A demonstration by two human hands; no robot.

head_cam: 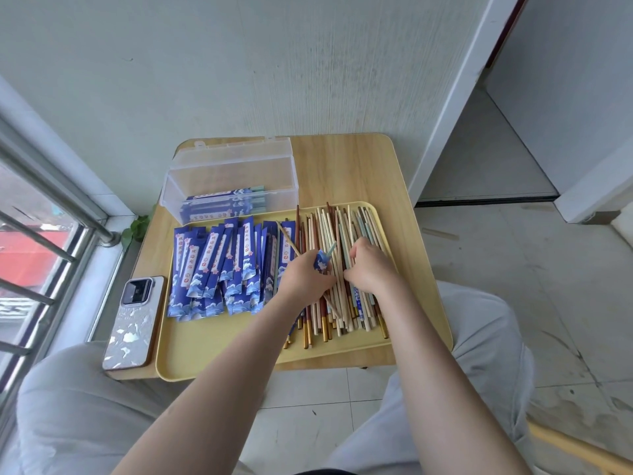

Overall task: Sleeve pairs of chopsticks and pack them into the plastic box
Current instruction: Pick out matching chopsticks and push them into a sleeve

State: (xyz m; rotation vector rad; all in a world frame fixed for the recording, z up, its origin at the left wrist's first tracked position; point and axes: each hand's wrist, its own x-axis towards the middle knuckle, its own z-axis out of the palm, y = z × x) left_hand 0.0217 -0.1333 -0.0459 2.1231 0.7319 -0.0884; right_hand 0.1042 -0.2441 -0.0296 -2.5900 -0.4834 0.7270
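While left hand (306,275) fingers pinch a sleeved chopstick (322,260), right hand (370,269) fingers curl round loose chopsticks (342,234).

We find a bench (346,159) set against the wall, with a tray (239,358) on its near part, overhanging the front edge. In the tray: sleeves (219,265) heaped on the left; loose chopsticks (346,231) heaped on the right, lying front to back. Behind the tray, at the bench's left rear, stands the plastic box (229,186), lid thrown back toward the wall, with sleeved pairs (222,202) in it. Left of the tray, at the bench's near left corner, lies a phone (133,323). Our hands rest on the chopstick heap: left hand (308,277) at its left side, right hand (371,267) just beside it.
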